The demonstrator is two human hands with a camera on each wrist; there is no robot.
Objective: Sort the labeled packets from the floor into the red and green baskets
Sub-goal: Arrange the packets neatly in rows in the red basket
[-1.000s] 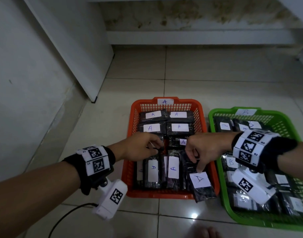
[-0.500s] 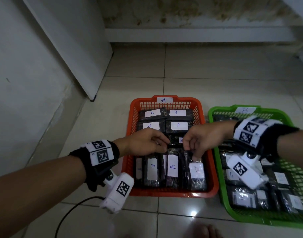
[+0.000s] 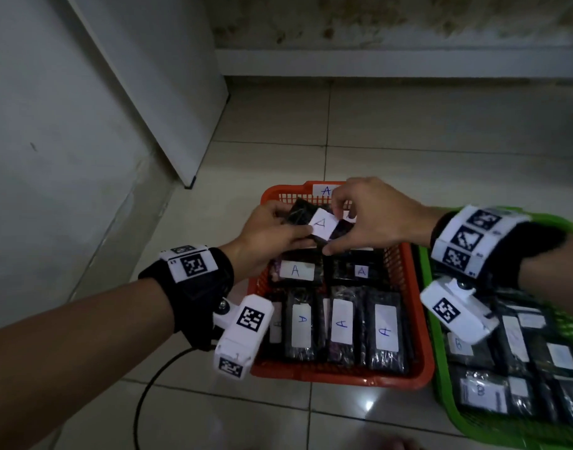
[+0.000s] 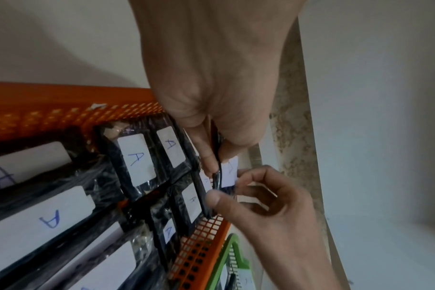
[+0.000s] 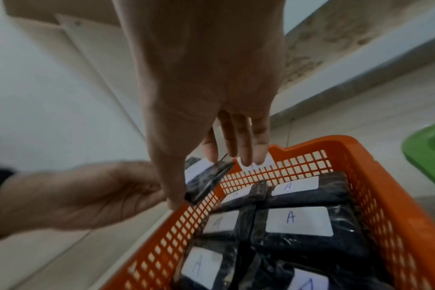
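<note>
— Head view first: where is the packet?

— A black packet [image 3: 306,219] with a white "A" label is held above the far end of the red basket [image 3: 343,378]. The left hand [image 3: 268,235] pinches its left end between thumb and fingers; the right hand [image 3: 372,219] pinches its right side, thumb underneath and fingers curled over the top edge. Below the fingers, more A packets [image 3: 341,323] lie in rows in the red basket. To the right of the right hand's fingers stands the green basket [image 3: 440,378] with packets marked B [image 3: 483,391]. Both baskets sit on the tiled floor [image 3: 408,125].

— And the left wrist view?

— The left hand [image 4: 219,78] closes thumb and fingers [image 4: 206,155] on the packet's [image 4: 227,172] edge, seen nearly side-on. The right hand [image 4: 273,208] meets it from the opposite side, thumb tip pressed to the packet's lower edge. Left of the fingers, labelled A packets [image 4: 137,159] fill the red basket [image 4: 62,109]; a corner of the green basket [image 4: 234,255] shows below.

— Right wrist view?

— The right hand [image 5: 206,78] holds the packet [image 5: 209,180] between thumb and fingers [image 5: 236,141], just over the red basket's [image 5: 360,186] far left rim. The left hand [image 5: 82,196] grips the packet's other end from the left. Under the fingers, A packets [image 5: 298,221] lie flat inside. The green basket's [image 5: 427,153] rim is off to the right.
</note>
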